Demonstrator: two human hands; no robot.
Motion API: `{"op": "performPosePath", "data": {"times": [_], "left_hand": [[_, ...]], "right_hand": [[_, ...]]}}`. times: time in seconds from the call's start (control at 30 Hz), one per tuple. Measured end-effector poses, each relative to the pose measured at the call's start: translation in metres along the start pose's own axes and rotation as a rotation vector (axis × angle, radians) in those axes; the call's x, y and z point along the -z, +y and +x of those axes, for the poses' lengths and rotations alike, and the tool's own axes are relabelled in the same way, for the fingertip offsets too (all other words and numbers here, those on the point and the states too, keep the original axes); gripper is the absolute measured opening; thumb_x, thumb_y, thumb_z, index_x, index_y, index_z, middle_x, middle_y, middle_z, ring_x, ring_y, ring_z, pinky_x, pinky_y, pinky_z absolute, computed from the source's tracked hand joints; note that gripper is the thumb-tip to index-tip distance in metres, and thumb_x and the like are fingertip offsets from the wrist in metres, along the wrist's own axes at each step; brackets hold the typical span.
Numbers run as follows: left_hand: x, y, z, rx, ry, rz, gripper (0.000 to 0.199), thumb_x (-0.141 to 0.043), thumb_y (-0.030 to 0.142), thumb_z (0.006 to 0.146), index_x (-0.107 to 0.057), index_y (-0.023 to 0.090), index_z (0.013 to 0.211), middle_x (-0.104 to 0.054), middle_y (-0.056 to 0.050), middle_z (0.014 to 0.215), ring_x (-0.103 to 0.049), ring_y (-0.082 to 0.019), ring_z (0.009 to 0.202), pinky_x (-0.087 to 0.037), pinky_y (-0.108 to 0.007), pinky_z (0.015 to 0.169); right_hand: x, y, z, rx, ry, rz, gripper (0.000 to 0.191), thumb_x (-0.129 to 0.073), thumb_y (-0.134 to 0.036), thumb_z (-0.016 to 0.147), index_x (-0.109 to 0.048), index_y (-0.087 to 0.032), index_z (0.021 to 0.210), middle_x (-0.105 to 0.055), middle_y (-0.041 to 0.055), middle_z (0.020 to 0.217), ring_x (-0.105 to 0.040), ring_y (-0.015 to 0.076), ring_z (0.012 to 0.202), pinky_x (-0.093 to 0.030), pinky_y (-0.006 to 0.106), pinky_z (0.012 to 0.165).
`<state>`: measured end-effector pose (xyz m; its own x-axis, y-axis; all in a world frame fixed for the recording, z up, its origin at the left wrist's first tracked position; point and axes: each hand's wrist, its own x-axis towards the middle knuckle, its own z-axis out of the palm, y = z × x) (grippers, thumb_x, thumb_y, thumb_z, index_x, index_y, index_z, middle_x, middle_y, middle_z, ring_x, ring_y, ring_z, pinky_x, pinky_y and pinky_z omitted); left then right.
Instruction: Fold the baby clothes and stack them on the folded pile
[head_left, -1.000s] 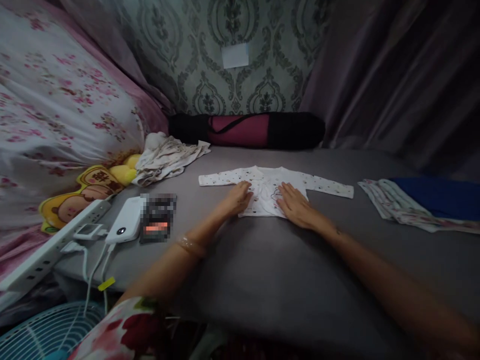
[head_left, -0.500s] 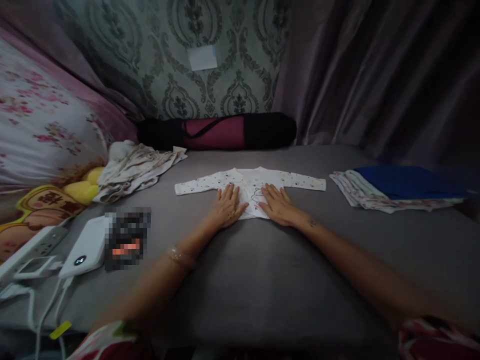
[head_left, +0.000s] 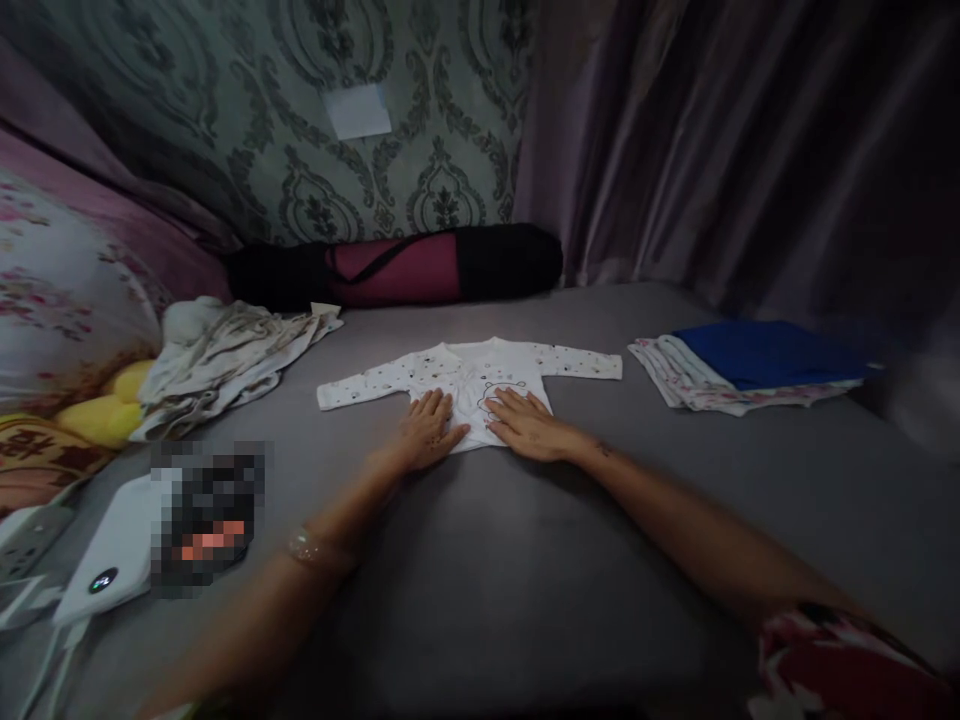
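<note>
A small white baby shirt (head_left: 472, 365) lies spread on the grey sheet (head_left: 480, 570), its patterned sleeves stretched out to both sides. It has a line-drawn animal face on its front. Flat on the lower left part of the shirt rests my left hand (head_left: 429, 432), fingers pointing away from me. My right hand (head_left: 529, 425) lies flat on the lower right, partly covering the drawing. Both hands are open and press on the cloth without gripping it. The shirt's bottom edge shows between them.
On the right is a folded stack topped by blue cloth (head_left: 772, 352). Crumpled clothes (head_left: 232, 355) lie at left beside a yellow plush (head_left: 97, 415). Nearer are a white power bank (head_left: 120, 545), cables and a blurred-out item. A black and maroon roll bag (head_left: 397, 268) lies along the wall.
Both hands have slid toward me, down the shirt, uncovering more of its front and the drawing. The whole view has shifted, so most things now appear farther left.
</note>
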<state>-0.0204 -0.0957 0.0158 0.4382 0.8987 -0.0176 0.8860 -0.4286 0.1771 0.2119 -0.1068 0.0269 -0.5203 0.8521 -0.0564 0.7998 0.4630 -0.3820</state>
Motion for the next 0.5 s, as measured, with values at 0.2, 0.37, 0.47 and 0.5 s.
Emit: {"op": "performPosePath", "data": {"times": [0.2,0.37,0.47,0.5], "left_hand": [[0.024,0.003,0.025,0.000,0.120,-0.183,0.043,-0.048,0.037,0.090,-0.052,0.013,0.126,-0.056,-0.018,0.132,-0.053,-0.028,0.122,-0.041,-0.039,0.103],[0.021,0.026,0.060,-0.034,0.101,-0.340,0.049,-0.053,0.033,0.088,-0.050,0.013,0.132,-0.055,-0.016,0.135,-0.052,-0.026,0.124,-0.041,-0.035,0.105],[0.015,0.043,0.085,-0.063,0.066,-0.394,0.051,-0.053,0.030,0.088,-0.048,0.010,0.134,-0.053,-0.018,0.137,-0.052,-0.026,0.125,-0.041,-0.036,0.105],[0.013,0.048,0.094,-0.070,0.051,-0.405,0.052,-0.053,0.029,0.087,-0.047,0.009,0.135,-0.052,-0.019,0.138,-0.052,-0.027,0.125,-0.041,-0.037,0.106]], "right_hand": [[0.055,0.074,0.018,-0.308,0.347,0.179,0.038,-0.039,-0.026,0.093,-0.069,-0.017,0.115,-0.071,0.0076,0.112,-0.064,0.0192,0.104,-0.047,0.029,0.091],[0.089,0.139,-0.001,-0.824,0.421,0.033,0.032,-0.046,-0.019,0.087,-0.072,-0.012,0.104,-0.073,0.0158,0.100,-0.068,0.0247,0.095,-0.049,0.028,0.075],[0.091,0.158,-0.012,-0.954,0.397,-0.028,0.030,-0.052,-0.018,0.081,-0.073,-0.010,0.101,-0.072,0.0218,0.097,-0.069,0.0290,0.092,-0.050,0.033,0.073],[0.090,0.161,-0.013,-0.968,0.392,-0.044,0.030,-0.054,-0.019,0.080,-0.074,-0.010,0.100,-0.071,0.0226,0.096,-0.069,0.0297,0.090,-0.051,0.035,0.072]]}}
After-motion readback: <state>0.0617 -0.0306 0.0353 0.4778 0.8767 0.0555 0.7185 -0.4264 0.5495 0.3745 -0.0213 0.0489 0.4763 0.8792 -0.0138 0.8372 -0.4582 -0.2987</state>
